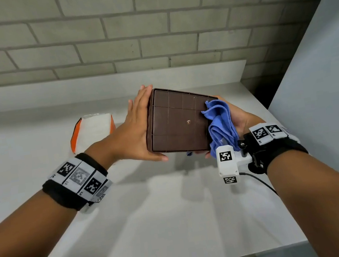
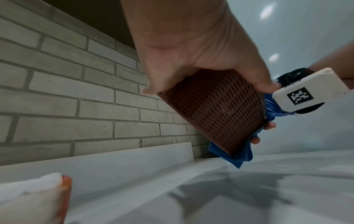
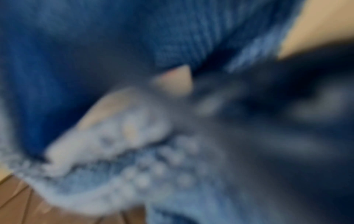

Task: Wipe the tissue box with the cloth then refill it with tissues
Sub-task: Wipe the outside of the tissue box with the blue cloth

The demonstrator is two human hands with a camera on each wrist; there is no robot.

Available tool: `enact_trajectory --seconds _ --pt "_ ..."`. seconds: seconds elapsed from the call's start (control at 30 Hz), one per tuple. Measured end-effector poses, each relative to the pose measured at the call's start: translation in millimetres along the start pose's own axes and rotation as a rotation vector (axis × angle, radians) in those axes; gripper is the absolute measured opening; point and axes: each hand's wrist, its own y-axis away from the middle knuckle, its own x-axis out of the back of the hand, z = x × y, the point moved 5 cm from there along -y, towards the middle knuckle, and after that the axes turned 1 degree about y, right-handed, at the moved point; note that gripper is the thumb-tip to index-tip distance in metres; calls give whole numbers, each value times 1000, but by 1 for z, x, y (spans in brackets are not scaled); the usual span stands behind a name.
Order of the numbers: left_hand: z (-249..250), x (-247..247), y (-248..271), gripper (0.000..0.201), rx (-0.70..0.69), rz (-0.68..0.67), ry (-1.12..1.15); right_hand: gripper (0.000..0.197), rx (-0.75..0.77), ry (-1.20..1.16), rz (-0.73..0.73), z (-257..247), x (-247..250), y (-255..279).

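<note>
Above counter (image 1: 155, 218) | left hand (image 1: 136, 131) clasps tissue box (image 1: 176, 123) edge | right hand (image 1: 239, 117) clutches cloth (image 1: 221, 125)

tissue box (image 1: 177, 125): hard brown plastic is seen; the underside is smooth with a dull sheen and is crossed by thin moulded lines; the side wall is pierced by a fine lattice of holes
cloth (image 1: 220, 120): soft blue fabric is shown, matt and finely ribbed in the weave; the stitched hem is seen paler and fuzzy
tissue pack (image 1: 92, 131): white matt paper tissue is wrapped in thin, slightly glossy film, orange at the ends
counter (image 1: 155, 218): a smooth pale surface with a satin finish is presented; shadows are taken softly on it
wall (image 1: 83, 31): grey brick is seen, matt and rough, with recessed mortar joints
wristbands (image 1: 61, 195): black matt fabric is overlaid with smooth printed tags
camera housing (image 1: 226, 163): white plastic is seen, smooth and matt
</note>
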Motion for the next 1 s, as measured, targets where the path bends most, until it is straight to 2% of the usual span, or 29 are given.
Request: enact_trajectory --seconds 0.13,0.23,0.3,0.43,0.5,0.57,0.7,0.87,1.0 --pt "5 -2 -4 142 -3 127 109 57 -33 -23 44 -5 0 -7" --pt "5 -3 -3 142 21 198 151 46 -42 59 27 -14 -7 -2" --pt "0 -5 -2 145 23 200 222 42 -17 102 28 -18 -11 0" --pt "-2 -8 0 142 63 218 369 61 82 126 57 -18 -18 -3" --pt "-5 -13 5 142 118 278 386 64 165 352 101 -19 -23 -4" --pt "-8 -18 10 144 172 326 437 52 287 671 197 -24 -28 -3" --pt "-11 -22 13 138 222 381 549 63 380 1205 227 -18 -51 6" --pt "-18 -32 15 143 291 341 608 62 508 1399 114 1 -85 31" --pt "-12 -34 13 134 252 324 608 58 655 1412 -74 6 -107 40"
